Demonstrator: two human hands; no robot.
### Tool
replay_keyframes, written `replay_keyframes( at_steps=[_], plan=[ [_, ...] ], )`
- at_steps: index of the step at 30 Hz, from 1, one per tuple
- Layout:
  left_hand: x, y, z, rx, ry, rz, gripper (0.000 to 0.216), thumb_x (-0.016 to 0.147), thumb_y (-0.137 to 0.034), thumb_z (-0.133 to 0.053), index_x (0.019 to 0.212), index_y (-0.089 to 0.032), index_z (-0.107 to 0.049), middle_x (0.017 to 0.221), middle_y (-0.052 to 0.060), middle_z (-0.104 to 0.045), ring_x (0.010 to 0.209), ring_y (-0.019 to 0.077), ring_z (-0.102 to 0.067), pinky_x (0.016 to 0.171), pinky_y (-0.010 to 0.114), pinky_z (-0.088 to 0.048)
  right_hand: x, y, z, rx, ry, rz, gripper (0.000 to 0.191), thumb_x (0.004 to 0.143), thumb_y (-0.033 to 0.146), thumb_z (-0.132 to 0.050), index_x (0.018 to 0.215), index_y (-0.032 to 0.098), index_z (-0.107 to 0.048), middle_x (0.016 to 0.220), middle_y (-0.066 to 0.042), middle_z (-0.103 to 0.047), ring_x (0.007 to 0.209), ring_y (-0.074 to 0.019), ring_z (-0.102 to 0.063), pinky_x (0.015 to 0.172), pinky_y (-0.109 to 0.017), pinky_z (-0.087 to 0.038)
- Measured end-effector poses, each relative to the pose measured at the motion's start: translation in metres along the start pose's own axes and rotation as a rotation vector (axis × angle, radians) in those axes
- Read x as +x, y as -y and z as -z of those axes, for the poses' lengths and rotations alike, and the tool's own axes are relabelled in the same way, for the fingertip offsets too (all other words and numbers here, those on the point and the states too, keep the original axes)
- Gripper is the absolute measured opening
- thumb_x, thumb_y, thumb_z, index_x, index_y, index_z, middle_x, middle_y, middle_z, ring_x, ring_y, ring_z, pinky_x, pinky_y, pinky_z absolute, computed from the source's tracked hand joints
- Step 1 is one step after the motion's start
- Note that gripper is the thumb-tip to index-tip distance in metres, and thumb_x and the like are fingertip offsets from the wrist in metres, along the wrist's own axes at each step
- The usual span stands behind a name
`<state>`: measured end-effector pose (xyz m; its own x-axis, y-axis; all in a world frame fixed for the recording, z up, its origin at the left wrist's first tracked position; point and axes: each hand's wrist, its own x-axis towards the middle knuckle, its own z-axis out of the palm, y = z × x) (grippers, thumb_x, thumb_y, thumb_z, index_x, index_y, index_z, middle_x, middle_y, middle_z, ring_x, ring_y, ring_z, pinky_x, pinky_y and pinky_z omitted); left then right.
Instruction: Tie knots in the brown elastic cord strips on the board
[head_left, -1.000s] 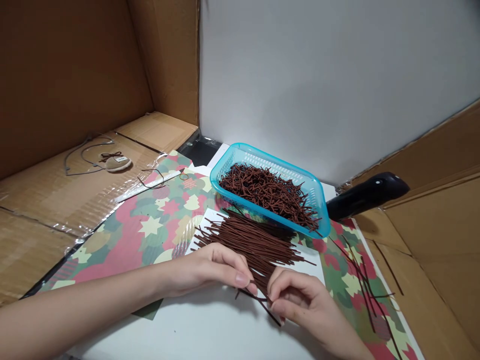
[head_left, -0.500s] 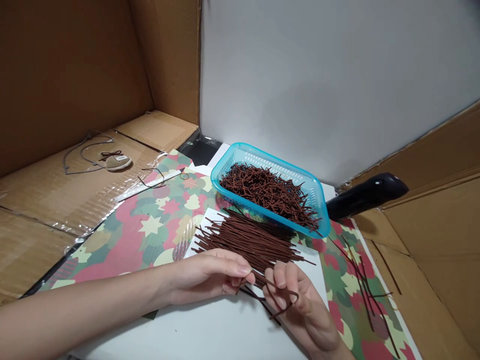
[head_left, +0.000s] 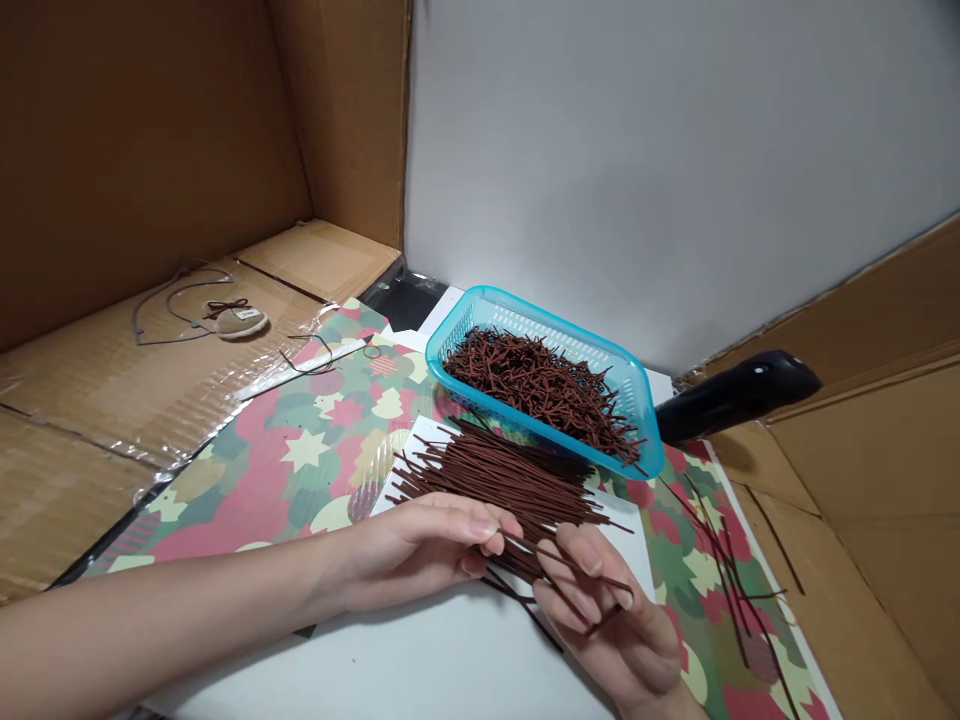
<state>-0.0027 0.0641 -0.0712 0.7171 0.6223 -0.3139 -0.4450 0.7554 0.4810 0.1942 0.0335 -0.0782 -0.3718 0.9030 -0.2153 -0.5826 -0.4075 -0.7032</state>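
At the near edge of the work area, the right hand [head_left: 611, 610] carries a few thin brown rods [head_left: 570, 565] across its fingers. Its grip is closed on them, and the rods project past the fingers on both sides. The left hand [head_left: 420, 550] lies to the left of it, with the fingers curled together and the fingertips just beside the near end of the rod pile [head_left: 495, 490]. Whether this second grip is clamped on any rod cannot be determined from this view.

The rod pile, its rods roughly parallel, rests on a white card [head_left: 424, 430] directly beyond the hands. Several stray rods [head_left: 525, 610] lie below the right hand on the white tabletop [head_left: 390, 665].

Beyond the pile, a teal perforated plastic basket [head_left: 525, 318] contains a loose heap of brown pieces [head_left: 540, 395]. A patterned paper sheet [head_left: 300, 450] extends under the card to left and right, and further loose rods [head_left: 724, 570] lie on its right portion. A black handle [head_left: 731, 395] sits just right of the basket. At far left, a small beige pouch with a brown bow [head_left: 238, 323] and a grey cord [head_left: 180, 300] rest on plastic-covered cardboard [head_left: 150, 400].
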Motion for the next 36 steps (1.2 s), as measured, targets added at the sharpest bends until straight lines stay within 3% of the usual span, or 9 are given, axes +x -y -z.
replay_keyframes(
  at_steps=[4, 9, 18, 22, 26, 31, 36],
  plan=[
    [0.0, 0.003, 0.002, -0.043, -0.003, -0.018, 0.012, 0.062, -0.019, -0.076, 0.068, -0.011, -0.07, 0.074, 0.002, -0.057, 0.064, 0.0102, -0.043, 0.062, 0.023, -0.033, 0.002, -0.001, -0.003, 0.045, 0.045, -0.009, 0.043, 0.065, 0.04, -0.078, 0.056, 0.021, -0.04, 0.061, 0.006, -0.029, 0.045, -0.0084, -0.015, 0.041, -0.023, -0.017],
    [0.0, 0.004, 0.004, -0.141, 0.016, -0.024, 0.016, 0.062, -0.019, -0.078, 0.063, -0.013, -0.063, 0.082, 0.004, -0.06, 0.07, 0.0118, -0.047, 0.062, 0.023, -0.036, 0.007, -0.003, -0.005, -0.024, 0.016, -0.067, 0.044, 0.066, 0.046, -0.076, 0.058, 0.021, -0.041, 0.062, 0.005, -0.032, 0.047, -0.0092, -0.014, 0.042, -0.024, -0.017],
    [0.002, 0.002, 0.004, -0.145, 0.033, 0.0, 0.017, 0.069, -0.02, -0.075, 0.067, -0.011, -0.061, 0.079, 0.004, -0.063, 0.062, 0.0079, -0.048, 0.061, 0.022, -0.036, 0.011, -0.01, -0.004, -0.009, 0.046, -0.124, 0.04, 0.07, 0.043, -0.075, 0.063, 0.02, -0.043, 0.065, 0.005, -0.034, 0.047, -0.0071, -0.015, 0.042, -0.021, -0.022],
    [0.002, 0.002, 0.006, -0.125, 0.106, 0.001, 0.011, 0.07, -0.016, -0.067, 0.063, -0.01, -0.06, 0.074, 0.005, -0.063, 0.062, 0.0093, -0.054, 0.059, 0.02, -0.039, 0.011, -0.009, -0.003, 0.028, 0.058, -0.133, 0.037, 0.07, 0.041, -0.075, 0.064, 0.02, -0.045, 0.065, 0.005, -0.035, 0.046, -0.0072, -0.015, 0.043, -0.021, -0.021],
    [0.003, 0.003, 0.004, -0.042, 0.128, 0.027, 0.016, 0.066, -0.018, -0.068, 0.059, -0.012, -0.055, 0.064, 0.003, -0.062, 0.058, 0.0115, -0.058, 0.053, 0.02, -0.04, 0.01, -0.008, -0.003, 0.057, 0.073, -0.149, 0.034, 0.071, 0.038, -0.075, 0.063, 0.019, -0.047, 0.065, 0.005, -0.034, 0.047, -0.008, -0.014, 0.045, -0.02, -0.022],
    [0.003, 0.006, 0.0, 0.255, 0.098, 0.103, 0.024, 0.064, -0.026, -0.077, 0.082, -0.014, -0.067, 0.058, -0.002, -0.062, 0.051, 0.0102, -0.055, 0.054, 0.023, -0.044, 0.009, -0.009, -0.004, 0.03, 0.056, -0.156, 0.033, 0.07, 0.039, -0.075, 0.065, 0.02, -0.049, 0.064, 0.005, -0.033, 0.049, -0.0092, -0.015, 0.046, -0.021, -0.024],
    [0.003, 0.006, 0.003, 0.324, 0.042, 0.116, 0.019, 0.062, -0.029, -0.08, 0.07, -0.014, -0.071, 0.067, -0.001, -0.066, 0.053, 0.0082, -0.051, 0.054, 0.022, -0.04, 0.01, -0.01, -0.003, 0.072, 0.074, -0.159, 0.03, 0.072, 0.037, -0.074, 0.067, 0.019, -0.051, 0.064, 0.005, -0.033, 0.05, -0.0089, -0.016, 0.046, -0.019, -0.024]
  ],
)
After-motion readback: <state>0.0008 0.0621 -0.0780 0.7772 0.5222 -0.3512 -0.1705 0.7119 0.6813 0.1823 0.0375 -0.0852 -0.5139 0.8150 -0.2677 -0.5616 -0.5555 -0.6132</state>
